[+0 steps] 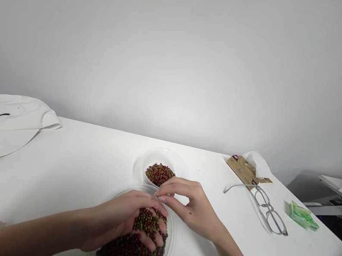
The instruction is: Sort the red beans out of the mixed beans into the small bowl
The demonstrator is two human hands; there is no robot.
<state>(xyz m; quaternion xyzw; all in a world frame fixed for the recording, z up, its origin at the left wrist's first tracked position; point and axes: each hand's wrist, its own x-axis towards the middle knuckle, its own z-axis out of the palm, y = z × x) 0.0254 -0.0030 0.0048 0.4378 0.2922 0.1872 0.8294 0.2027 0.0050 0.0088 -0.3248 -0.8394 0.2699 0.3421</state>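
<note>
Left hand point(124, 223) palm up, fingers curled into a cup around a heap of red and green beans point(146, 222), held right over the big clear bowl point(171, 244) of the same beans at the near counter point(86, 162) edge. Right hand point(192, 206) just beside it, thumb and fingertips pinched together at the heap's top; can't tell if a bean is between them. Small bowl point(181, 165) of beans just behind the hands; glasses point(267, 210), green packet point(302, 215) right, white cap point(5, 120) far left.
</note>
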